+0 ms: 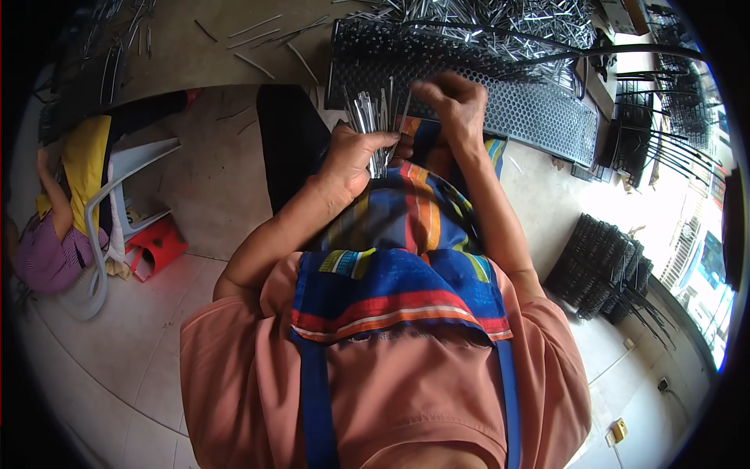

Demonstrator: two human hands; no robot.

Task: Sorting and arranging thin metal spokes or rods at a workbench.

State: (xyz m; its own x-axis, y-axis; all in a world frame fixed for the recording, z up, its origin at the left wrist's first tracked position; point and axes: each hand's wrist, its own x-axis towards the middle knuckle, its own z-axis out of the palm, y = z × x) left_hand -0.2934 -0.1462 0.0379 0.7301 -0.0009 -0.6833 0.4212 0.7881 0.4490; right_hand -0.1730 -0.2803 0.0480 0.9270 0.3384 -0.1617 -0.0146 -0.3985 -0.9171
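Observation:
My left hand (348, 160) is closed around an upright bundle of thin, shiny metal strips (366, 117) above my lap. The strips fan out a little at the top, and a few ends poke out below the hand. To the right of the bundle, my right hand (457, 105) has its fingers bent into a pinch, blurred at the tips. A single thin metal strip (405, 111) slants between its fingertips and the bundle. Beneath both hands lies a striped, multicoloured apron (422, 207).
A perforated metal tray (539, 117) stands ahead, with a heap of metal strips (500, 27) behind it. Loose strips (254, 31) lie on the tabletop (187, 59). Black wire bundles (594, 266) stand at right. A person (58, 242) sits at left near a grey chair (98, 227) and red bag (160, 246).

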